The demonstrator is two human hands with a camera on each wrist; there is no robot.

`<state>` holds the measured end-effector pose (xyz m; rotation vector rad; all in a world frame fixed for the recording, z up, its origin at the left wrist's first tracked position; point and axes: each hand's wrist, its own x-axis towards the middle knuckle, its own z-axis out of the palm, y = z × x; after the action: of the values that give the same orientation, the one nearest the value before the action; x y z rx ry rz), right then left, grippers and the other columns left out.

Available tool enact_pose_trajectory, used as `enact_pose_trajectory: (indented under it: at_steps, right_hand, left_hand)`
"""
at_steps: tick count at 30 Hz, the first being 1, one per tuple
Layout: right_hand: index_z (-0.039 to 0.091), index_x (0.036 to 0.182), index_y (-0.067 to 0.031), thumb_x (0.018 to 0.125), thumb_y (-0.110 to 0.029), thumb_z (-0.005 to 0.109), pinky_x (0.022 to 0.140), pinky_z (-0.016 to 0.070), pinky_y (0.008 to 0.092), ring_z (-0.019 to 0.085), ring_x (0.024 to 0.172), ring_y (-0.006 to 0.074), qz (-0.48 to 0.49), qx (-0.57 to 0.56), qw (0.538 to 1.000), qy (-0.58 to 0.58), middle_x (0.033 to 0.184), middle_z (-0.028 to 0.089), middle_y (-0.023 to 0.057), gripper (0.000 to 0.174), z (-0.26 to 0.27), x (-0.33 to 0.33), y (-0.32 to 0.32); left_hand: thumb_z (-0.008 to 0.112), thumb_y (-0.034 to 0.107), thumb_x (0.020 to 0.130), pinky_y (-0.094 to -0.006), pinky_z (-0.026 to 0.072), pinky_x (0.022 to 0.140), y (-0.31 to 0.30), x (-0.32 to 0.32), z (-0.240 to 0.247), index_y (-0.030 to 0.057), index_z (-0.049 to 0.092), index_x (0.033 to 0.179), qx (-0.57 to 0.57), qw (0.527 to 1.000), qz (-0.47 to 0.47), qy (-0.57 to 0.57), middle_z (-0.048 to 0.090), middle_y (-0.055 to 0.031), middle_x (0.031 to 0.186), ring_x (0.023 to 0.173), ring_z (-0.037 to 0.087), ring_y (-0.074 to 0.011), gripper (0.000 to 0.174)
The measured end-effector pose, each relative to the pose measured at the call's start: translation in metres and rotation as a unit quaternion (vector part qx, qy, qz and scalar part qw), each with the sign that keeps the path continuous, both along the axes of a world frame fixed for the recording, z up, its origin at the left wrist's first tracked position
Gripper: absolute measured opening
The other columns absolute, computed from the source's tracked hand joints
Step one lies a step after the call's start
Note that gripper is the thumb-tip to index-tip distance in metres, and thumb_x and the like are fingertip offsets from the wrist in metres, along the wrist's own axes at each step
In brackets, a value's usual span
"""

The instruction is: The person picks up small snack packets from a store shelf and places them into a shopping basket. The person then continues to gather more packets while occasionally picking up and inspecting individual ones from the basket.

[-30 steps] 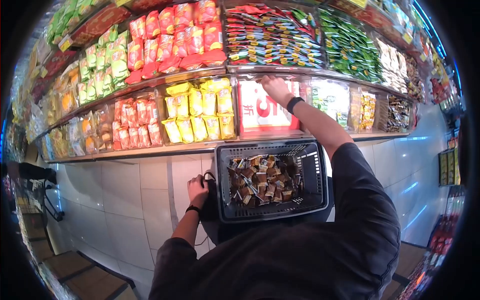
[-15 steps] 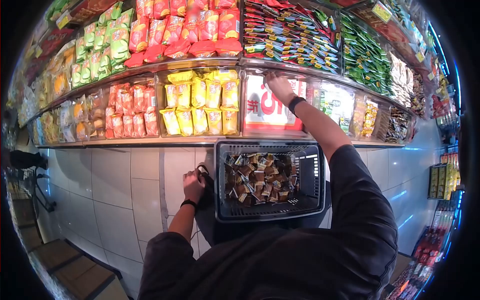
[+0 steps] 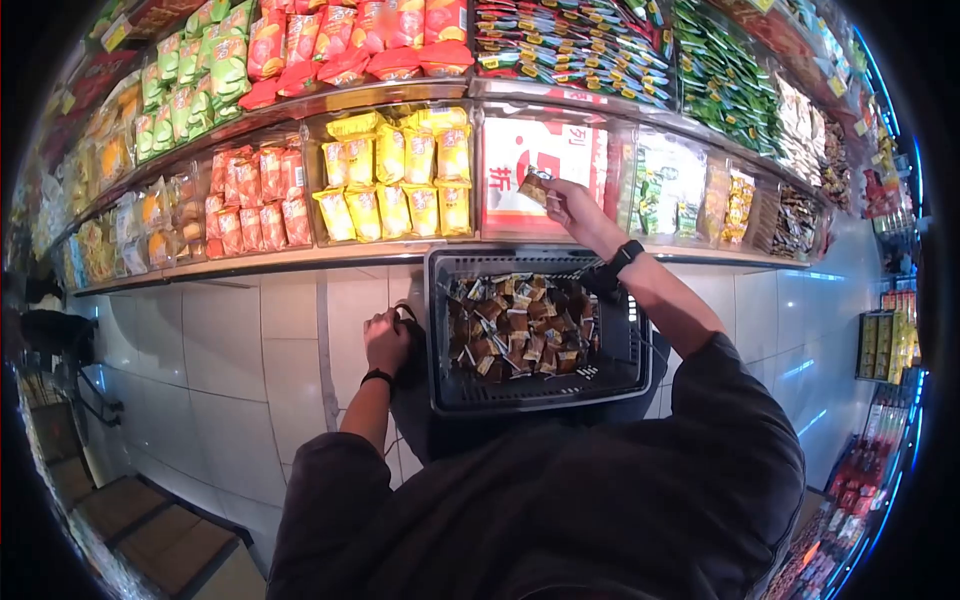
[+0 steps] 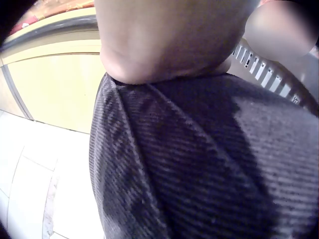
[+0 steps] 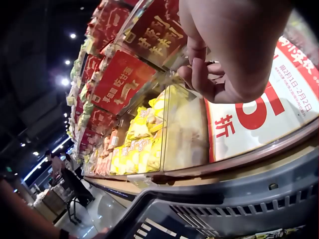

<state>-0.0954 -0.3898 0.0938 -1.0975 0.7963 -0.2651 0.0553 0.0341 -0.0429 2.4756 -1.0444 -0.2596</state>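
The right hand (image 3: 574,208) is pinching one brown packet (image 3: 534,189); one basket (image 3: 540,406) is holding dozens of similar packets (image 3: 520,330); the left hand (image 3: 385,342) is resting alongside, its grip unclear.

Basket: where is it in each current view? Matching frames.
Head: basket sits near the centre, just below the shelf.
Left wrist: slotted wall only, cut off at the upper right.
Right wrist: rim and part of the side, along the bottom, centre to right.
Shared landmark: shelf's front edge, also upper left in left wrist and above the rim in right wrist.
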Motion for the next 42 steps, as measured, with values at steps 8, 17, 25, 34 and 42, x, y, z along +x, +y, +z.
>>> enact_pose_trajectory:
  at_steps: [8, 17, 25, 34, 42]
  right_hand:
    - [0.058, 0.125, -0.0049, 0.094, -0.007, 0.064, 0.080, 0.0511, 0.0247, 0.065, 0.102, 0.0110, 0.009, 0.070, 0.995, -0.067, 0.115, 0.069, 0.0045, 0.031, 0.022, -0.020, 0.033]
    - [0.058, 0.088, 0.0030, 0.092, -0.015, 0.073, 0.062, 0.0538, 0.0374, 0.067, 0.068, 0.0260, 0.096, -0.559, 0.821, 0.058, 0.076, 0.065, 0.0171, 0.024, -0.008, 0.007, 0.059]
    - [0.065, 0.081, -0.0012, 0.090, -0.013, 0.064, 0.067, 0.0517, 0.0475, 0.065, 0.073, 0.0406, 0.167, -0.695, 0.692, 0.100, 0.075, 0.066, 0.0218, 0.015, -0.068, 0.043, 0.060]
    - [0.069, 0.092, -0.0001, 0.093, -0.013, 0.057, 0.073, 0.0530, 0.0451, 0.064, 0.083, 0.0454, 0.284, -0.541, 0.789, 0.061, 0.092, 0.068, 0.0247, 0.018, -0.065, 0.044, 0.070]
    - [0.052, 0.141, -0.0003, 0.101, -0.016, 0.046, 0.109, 0.0422, 0.0430, 0.055, 0.130, 0.0332, 0.249, -0.553, 0.795, 0.017, 0.142, 0.058, 0.0188, 0.044, -0.037, 0.019, 0.066]
  left_hand:
    - [0.058, 0.016, 0.085, -0.0451, 0.0465, 0.091, -0.003, 0.002, 0.014, 0.0048, 0.068, 0.098, 0.042, 0.998, 0.010, 0.035, 0.070, -0.0179, 0.091, 0.093, 0.065, -0.0347, 0.020]
    - [0.058, 0.016, 0.084, -0.0454, 0.0464, 0.094, -0.005, 0.002, 0.017, 0.0051, 0.068, 0.097, 0.059, 0.997, 0.016, 0.052, 0.069, -0.0189, 0.091, 0.094, 0.065, -0.0355, 0.019]
    - [0.059, 0.018, 0.085, -0.0457, 0.0465, 0.094, -0.007, 0.001, 0.025, 0.0060, 0.067, 0.098, 0.082, 0.994, 0.031, 0.060, 0.069, -0.0191, 0.094, 0.095, 0.065, -0.0366, 0.020]
    - [0.059, 0.018, 0.085, -0.0455, 0.0467, 0.093, -0.007, 0.000, 0.025, 0.0058, 0.067, 0.096, 0.070, 0.995, 0.039, 0.059, 0.069, -0.0194, 0.092, 0.094, 0.064, -0.0364, 0.018]
    - [0.060, 0.016, 0.085, -0.0460, 0.0475, 0.092, -0.006, -0.001, 0.021, 0.0062, 0.067, 0.096, 0.064, 0.995, 0.044, 0.065, 0.069, -0.0190, 0.093, 0.094, 0.064, -0.0376, 0.016]
